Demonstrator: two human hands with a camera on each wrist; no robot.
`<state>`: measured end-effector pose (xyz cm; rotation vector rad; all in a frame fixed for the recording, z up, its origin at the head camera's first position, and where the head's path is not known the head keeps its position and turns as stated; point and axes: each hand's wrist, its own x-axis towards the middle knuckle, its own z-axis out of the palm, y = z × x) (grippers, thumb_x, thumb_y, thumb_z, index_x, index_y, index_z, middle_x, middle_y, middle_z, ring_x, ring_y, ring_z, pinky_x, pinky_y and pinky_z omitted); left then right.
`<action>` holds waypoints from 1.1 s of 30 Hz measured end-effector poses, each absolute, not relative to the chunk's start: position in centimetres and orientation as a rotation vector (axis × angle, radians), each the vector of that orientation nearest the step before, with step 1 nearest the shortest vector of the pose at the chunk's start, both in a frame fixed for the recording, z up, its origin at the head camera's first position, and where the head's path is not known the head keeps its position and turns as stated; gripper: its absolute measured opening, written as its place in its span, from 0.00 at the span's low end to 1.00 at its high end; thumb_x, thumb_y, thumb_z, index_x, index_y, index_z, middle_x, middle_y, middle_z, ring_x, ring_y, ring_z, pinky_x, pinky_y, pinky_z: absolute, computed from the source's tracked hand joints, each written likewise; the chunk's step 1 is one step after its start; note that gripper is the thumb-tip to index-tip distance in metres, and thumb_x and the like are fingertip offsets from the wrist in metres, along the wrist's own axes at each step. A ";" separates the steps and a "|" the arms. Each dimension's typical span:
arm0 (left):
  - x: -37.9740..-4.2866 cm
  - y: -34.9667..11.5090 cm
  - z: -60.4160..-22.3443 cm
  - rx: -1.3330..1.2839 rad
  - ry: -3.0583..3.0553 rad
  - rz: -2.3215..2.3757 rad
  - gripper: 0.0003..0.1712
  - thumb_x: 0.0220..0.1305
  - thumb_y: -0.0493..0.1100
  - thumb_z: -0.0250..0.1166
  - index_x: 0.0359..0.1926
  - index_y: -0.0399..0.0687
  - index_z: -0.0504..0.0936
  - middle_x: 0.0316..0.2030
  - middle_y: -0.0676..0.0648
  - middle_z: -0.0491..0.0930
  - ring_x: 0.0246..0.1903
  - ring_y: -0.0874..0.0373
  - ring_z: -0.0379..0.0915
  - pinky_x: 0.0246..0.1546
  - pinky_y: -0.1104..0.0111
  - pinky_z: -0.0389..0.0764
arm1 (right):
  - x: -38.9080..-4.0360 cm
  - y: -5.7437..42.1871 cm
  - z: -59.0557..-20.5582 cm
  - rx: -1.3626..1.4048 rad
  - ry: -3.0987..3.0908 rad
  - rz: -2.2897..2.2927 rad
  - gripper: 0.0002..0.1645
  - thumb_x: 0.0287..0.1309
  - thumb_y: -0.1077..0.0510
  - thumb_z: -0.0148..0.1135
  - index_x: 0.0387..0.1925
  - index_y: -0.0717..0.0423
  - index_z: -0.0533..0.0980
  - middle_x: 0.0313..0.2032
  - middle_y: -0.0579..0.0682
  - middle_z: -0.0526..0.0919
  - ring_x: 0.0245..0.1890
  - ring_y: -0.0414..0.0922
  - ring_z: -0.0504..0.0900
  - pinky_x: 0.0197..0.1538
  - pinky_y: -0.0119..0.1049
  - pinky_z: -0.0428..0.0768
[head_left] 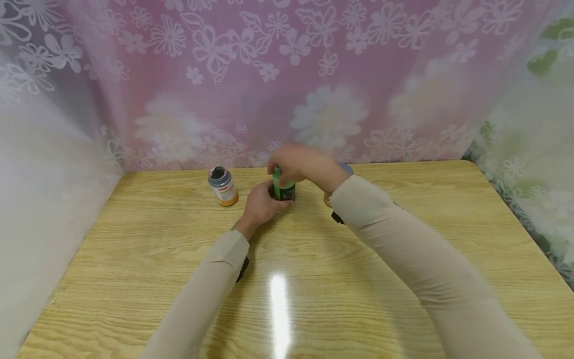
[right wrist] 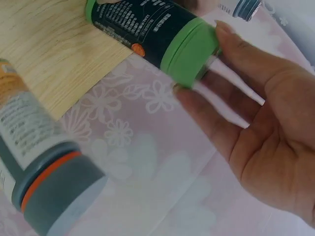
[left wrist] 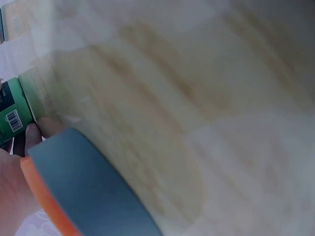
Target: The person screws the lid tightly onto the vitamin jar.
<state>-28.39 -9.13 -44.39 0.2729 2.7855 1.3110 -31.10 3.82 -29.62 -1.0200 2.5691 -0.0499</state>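
Near the table's back edge stands a jar [head_left: 288, 193] with a dark label and green ends. My left hand [head_left: 261, 203] holds its lower part from the left side. From above, my right hand [head_left: 293, 163] has its fingers and thumb round the green lid [right wrist: 189, 51], as the right wrist view shows. That lid sits on the jar's end there. In the left wrist view the jar's green end [left wrist: 14, 110] and part of the left hand [left wrist: 15, 184] show at the left edge. Motion blurs the right hand in the head view.
An uncapped jar [head_left: 224, 192] with torn foil round its mouth stands to the left. Behind my right forearm is a similar jar, its grey lid [right wrist: 64, 196] on. Close to the left wrist camera is a blue-grey curved piece [left wrist: 88, 182] with an orange edge, kind unclear.
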 end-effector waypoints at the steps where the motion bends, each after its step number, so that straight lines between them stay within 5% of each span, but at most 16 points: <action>1: -28.4 -9.1 -44.4 0.269 2.782 1.312 0.31 0.55 0.52 0.73 0.56 0.44 0.75 0.46 0.47 0.79 0.44 0.53 0.76 0.45 0.60 0.77 | -31.0 3.7 -29.7 -0.998 2.596 -0.036 0.21 0.61 0.57 0.63 0.56 0.52 0.77 0.55 0.48 0.76 0.52 0.46 0.75 0.49 0.39 0.75; 9: -28.4 -9.1 -44.3 0.231 2.763 1.329 0.37 0.54 0.52 0.73 0.63 0.46 0.71 0.48 0.46 0.77 0.44 0.52 0.74 0.44 0.60 0.77 | -30.4 2.8 -30.2 -0.824 2.759 0.009 0.16 0.62 0.46 0.62 0.38 0.55 0.77 0.32 0.48 0.78 0.29 0.44 0.77 0.32 0.37 0.76; 23: -28.3 -9.2 -44.3 0.261 2.815 1.269 0.31 0.55 0.53 0.72 0.56 0.43 0.75 0.45 0.45 0.78 0.43 0.52 0.75 0.44 0.60 0.76 | -30.0 2.7 -30.8 -0.670 2.842 -0.056 0.22 0.61 0.42 0.62 0.44 0.54 0.77 0.35 0.49 0.78 0.31 0.45 0.77 0.30 0.38 0.77; 28: -28.3 -9.2 -44.3 0.285 2.812 1.256 0.30 0.56 0.53 0.72 0.55 0.44 0.76 0.45 0.46 0.79 0.42 0.52 0.76 0.43 0.59 0.77 | -30.6 4.0 -31.1 -0.774 2.780 -0.085 0.29 0.66 0.34 0.48 0.55 0.49 0.75 0.49 0.49 0.79 0.44 0.46 0.78 0.41 0.42 0.77; 33: -28.3 -9.1 -44.2 0.277 2.808 1.250 0.35 0.55 0.53 0.72 0.60 0.43 0.73 0.49 0.45 0.78 0.46 0.51 0.75 0.47 0.58 0.76 | -31.5 5.4 -30.4 -1.058 2.606 -0.149 0.30 0.68 0.40 0.50 0.67 0.46 0.66 0.67 0.50 0.65 0.66 0.49 0.61 0.64 0.47 0.63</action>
